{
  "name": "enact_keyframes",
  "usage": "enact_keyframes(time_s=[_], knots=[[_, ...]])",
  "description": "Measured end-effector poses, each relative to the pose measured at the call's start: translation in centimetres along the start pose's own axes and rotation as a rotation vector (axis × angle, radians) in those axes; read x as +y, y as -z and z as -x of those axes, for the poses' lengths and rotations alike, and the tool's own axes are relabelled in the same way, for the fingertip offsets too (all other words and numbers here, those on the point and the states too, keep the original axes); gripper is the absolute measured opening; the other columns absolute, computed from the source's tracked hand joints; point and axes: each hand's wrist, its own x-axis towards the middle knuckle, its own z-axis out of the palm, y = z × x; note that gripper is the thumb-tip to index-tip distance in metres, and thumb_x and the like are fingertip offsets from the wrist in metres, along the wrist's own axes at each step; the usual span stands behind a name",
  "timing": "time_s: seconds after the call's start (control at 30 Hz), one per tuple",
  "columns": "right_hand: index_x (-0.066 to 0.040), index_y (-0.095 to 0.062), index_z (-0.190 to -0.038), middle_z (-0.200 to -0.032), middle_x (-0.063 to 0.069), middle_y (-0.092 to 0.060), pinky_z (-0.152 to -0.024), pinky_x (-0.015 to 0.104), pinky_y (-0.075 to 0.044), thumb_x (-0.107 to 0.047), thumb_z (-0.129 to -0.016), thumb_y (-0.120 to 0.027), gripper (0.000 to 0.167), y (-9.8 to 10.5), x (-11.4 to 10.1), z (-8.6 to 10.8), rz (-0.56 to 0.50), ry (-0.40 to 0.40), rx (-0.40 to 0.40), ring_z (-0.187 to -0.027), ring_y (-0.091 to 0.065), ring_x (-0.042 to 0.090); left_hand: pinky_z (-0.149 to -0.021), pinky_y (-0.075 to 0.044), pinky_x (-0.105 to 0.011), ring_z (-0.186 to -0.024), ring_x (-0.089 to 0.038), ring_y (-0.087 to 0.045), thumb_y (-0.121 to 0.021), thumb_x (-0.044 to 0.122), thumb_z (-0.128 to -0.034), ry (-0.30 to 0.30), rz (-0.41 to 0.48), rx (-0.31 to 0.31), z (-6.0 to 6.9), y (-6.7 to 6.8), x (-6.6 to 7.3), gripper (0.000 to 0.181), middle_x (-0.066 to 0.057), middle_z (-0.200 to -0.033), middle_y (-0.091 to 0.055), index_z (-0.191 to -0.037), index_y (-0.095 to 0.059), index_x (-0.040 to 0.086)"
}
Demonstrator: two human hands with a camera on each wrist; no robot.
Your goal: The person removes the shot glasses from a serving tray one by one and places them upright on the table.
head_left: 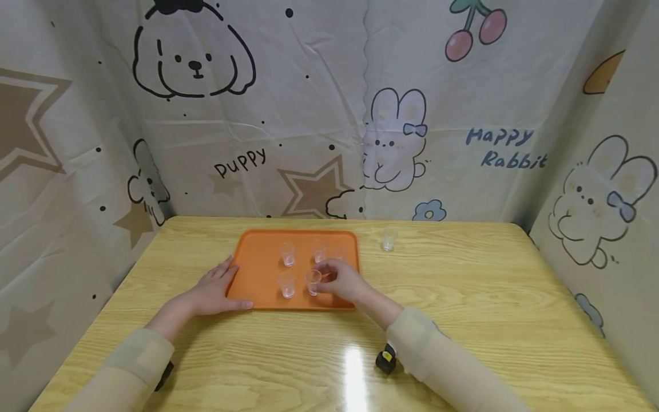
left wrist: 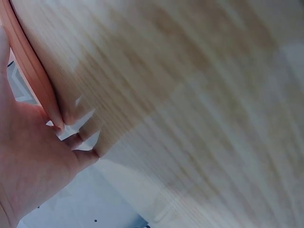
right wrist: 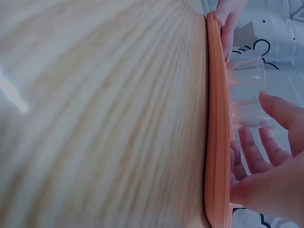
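Note:
An orange tray holds several small clear cups, two in front at the middle and right, others behind. My right hand has its thumb and fingers around the front right cup, which stands upright. In the right wrist view the right hand reaches that cup from both sides. My left hand rests at the tray's left front corner, fingers spread along the left edge and thumb on the front rim. The left wrist view shows the left hand against the tray's edge.
Another clear cup stands on the wooden table, right of the tray near the back edge. A patterned curtain hangs behind the table and along both sides.

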Motion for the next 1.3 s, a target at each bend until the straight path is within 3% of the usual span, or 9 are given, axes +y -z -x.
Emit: enact_keyframes(time_s=[0.23,0.47,0.87,1.3], knots=[[0.000,-0.064,-0.111,-0.101,0.009,-0.064,-0.073,0.022,-0.049,-0.008,-0.079,-0.076,0.036,0.3,-0.1,0.2,0.008,0.018,-0.018,-0.084,-0.058,0.012,-0.107,-0.012,-0.066,-0.139,-0.049,-0.007,-0.062,0.066,-0.0772,0.008,-0.010,0.009,0.0,0.0,-0.1,0.111,-0.024,-0.156,-0.002,-0.147,-0.018,-0.008],[0.000,-0.064,-0.110,-0.100,0.009,-0.065,-0.075,0.025,-0.048,-0.013,-0.079,-0.077,0.036,1.8,-0.7,1.2,0.111,0.079,-0.029,-0.086,-0.059,0.016,-0.105,-0.016,-0.066,-0.138,-0.049,-0.013,-0.062,0.066,-0.0770,-0.039,-0.038,0.069,-0.3,-0.1,-0.1,0.110,-0.026,-0.155,-0.006,-0.145,-0.023,-0.011],[-0.012,-0.066,-0.108,-0.099,0.000,-0.066,-0.072,0.027,-0.048,-0.023,-0.079,-0.077,0.033,5.9,-2.1,3.2,0.274,0.134,0.039,-0.089,-0.058,0.017,-0.105,-0.022,-0.063,-0.135,-0.050,-0.022,-0.055,0.071,-0.0791,-0.054,-0.148,0.153,-0.3,-1.1,-0.4,0.106,-0.026,-0.154,-0.013,-0.144,-0.027,-0.008],[-0.010,-0.063,-0.115,-0.107,0.003,-0.066,-0.079,0.033,-0.048,-0.028,-0.083,-0.074,0.038,12.1,-4.1,5.0,0.347,0.129,0.148,-0.097,-0.056,0.020,-0.102,-0.025,-0.064,-0.135,-0.048,-0.024,-0.049,0.075,-0.0792,-0.040,-0.218,0.167,0.2,-1.7,-0.8,0.106,-0.024,-0.154,-0.014,-0.145,-0.030,-0.005]])
